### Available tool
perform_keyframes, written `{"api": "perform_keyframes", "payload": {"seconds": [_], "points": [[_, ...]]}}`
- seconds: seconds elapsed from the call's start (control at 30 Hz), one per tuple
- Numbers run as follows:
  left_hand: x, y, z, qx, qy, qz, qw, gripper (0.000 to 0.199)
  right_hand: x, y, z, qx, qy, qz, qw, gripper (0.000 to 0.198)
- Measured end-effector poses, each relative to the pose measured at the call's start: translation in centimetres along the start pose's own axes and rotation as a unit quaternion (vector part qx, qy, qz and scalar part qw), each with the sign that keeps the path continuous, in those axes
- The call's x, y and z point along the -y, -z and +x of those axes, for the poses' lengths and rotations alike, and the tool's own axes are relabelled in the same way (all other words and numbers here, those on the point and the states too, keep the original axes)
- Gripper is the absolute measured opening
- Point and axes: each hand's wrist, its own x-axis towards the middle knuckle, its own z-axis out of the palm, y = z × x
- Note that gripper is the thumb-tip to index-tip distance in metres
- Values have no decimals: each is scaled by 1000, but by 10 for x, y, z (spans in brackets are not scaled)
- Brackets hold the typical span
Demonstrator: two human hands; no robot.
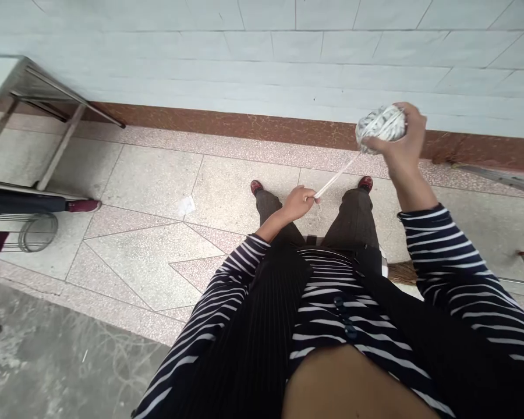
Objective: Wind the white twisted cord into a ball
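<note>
In my right hand (408, 142) is a ball of white and grey yarn (381, 128), raised in front of the wall at the right. The fingers wrap round its right side and the thumb presses its lower edge. From the ball a pale strand (338, 176) runs taut, down and to the left. Its other end is pinched in my left hand (299, 202), which is closed in front of my legs. Whatever lies inside that fist is hidden, apart from a short bit of thread hanging below it.
A metal-framed table (63, 154) stands at the left by the tiled wall (262, 75). Near it are another person's leg and red shoe (84, 206) and a round wire rack (38, 232). White paper (186, 205) lies on the floor. Broom bristles (399, 272) show beside my right leg.
</note>
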Motion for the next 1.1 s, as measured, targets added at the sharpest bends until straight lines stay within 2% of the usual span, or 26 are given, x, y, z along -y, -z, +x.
{"api": "perform_keyframes", "payload": {"seconds": [0.03, 0.1, 0.17, 0.23, 0.33, 0.43, 0.53, 0.63, 0.7, 0.8, 0.93, 1.1], "points": [[-7, 3, -7, 9, -18, -13, 1000, 31, -11, -9, -4, -31, -17, -44, 998, 92], [-19, 12, -15, 33, -32, -62, 997, 30, -29, -27, -18, -6, -46, -87, 995, 93], [-29, 24, -14, 55, -28, -136, 989, 28, -40, -42, -38, 60, -54, -95, 992, 93], [-35, 35, -8, 65, -25, -216, 974, 27, -47, -53, -60, 146, -81, -61, 984, 93], [-32, 44, 7, 67, -8, -294, 953, 27, -48, -58, -87, 261, -142, 20, 955, 91], [-19, 48, 21, 64, 35, -285, 956, 25, -38, -54, -107, 328, -179, 69, 925, 88], [-5, 52, 31, 62, 54, -219, 972, 23, -26, -48, -118, 380, -255, 164, 874, 83], [5, 52, 39, 89, 46, -139, 985, 24, -17, -47, -125, 392, -327, 252, 822, 82], [10, 48, 43, 100, 37, -101, 989, 24, -13, -48, -128, 395, -336, 266, 813, 83], [20, 38, 46, 97, 33, -97, 990, 23, -5, -49, -133, 383, -332, 293, 811, 86], [33, 25, 44, 94, 36, -110, 989, 22, 6, -45, -140, 345, -308, 320, 827, 95], [33, 15, 43, 65, 67, -106, 990, 25, 14, -33, -144, 350, -300, 325, 826, 106]]}}
